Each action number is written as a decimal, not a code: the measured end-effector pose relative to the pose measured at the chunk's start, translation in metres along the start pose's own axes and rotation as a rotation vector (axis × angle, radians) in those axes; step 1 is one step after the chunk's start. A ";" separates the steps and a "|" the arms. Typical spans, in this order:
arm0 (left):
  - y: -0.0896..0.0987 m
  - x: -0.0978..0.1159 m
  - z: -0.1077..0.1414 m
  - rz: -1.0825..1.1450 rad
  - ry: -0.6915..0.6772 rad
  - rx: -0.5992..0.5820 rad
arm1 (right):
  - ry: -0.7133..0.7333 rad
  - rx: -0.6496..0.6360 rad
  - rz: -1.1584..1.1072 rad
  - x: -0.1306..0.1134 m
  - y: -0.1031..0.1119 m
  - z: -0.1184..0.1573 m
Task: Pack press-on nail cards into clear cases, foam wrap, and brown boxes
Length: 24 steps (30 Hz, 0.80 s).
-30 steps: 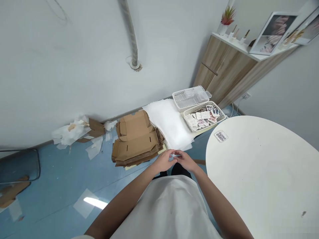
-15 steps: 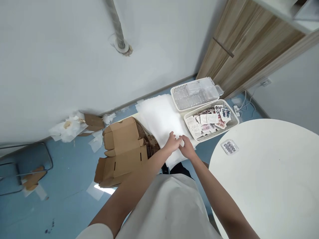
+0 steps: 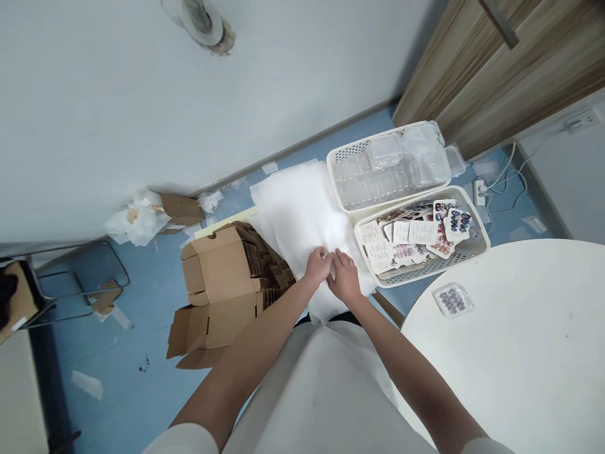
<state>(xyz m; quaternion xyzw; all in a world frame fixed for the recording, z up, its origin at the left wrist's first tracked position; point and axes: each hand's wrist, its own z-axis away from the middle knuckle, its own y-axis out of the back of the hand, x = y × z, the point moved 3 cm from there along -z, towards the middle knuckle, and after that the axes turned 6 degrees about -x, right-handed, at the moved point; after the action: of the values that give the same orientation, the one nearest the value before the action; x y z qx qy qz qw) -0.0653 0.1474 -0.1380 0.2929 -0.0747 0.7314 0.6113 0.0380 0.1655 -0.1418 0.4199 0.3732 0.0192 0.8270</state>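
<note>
A stack of thin white foam-like sheets (image 3: 302, 208) lies in front of me, its near end reaching my lap. Over its near part my left hand (image 3: 318, 265) is closed, thumb and fingers pressed together. Beside it my right hand (image 3: 344, 277) has its fingers bent and drawn together, their tips close to the left fingertips. Whatever sits between the fingers, if anything, is too small to make out. Flat-folded brown cardboard boxes (image 3: 220, 265) lie to the left of the sheets.
A white basket (image 3: 338, 195) holds clear plastic boxes. A second basket (image 3: 479, 246) holds printed cards with small nail-like pieces. On the round white table (image 3: 520, 353) sits a clear box of small purple pieces (image 3: 452, 299). A metal-framed chair (image 3: 80, 271) stands left; cables (image 3: 508, 180) lie right.
My view has tilted down and come closer to the sheets. My fingers have curled in more, and both hands sit lower against the stack.
</note>
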 end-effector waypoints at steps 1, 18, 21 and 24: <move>0.000 -0.002 -0.002 0.009 -0.011 0.004 | 0.021 -0.013 -0.007 -0.003 0.000 0.000; 0.006 -0.002 -0.021 -0.327 -0.018 0.185 | 0.168 -0.064 -0.269 -0.009 -0.004 0.003; 0.008 0.002 -0.016 -0.374 -0.038 0.192 | 0.058 0.005 -0.258 0.002 0.003 0.005; 0.011 0.004 -0.008 -0.378 -0.062 0.166 | -0.049 0.117 -0.188 0.011 0.012 0.009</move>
<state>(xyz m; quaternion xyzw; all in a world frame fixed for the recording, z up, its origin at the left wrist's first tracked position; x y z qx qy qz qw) -0.0785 0.1522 -0.1396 0.3736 0.0233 0.5981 0.7086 0.0544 0.1713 -0.1362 0.4311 0.3911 -0.0905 0.8081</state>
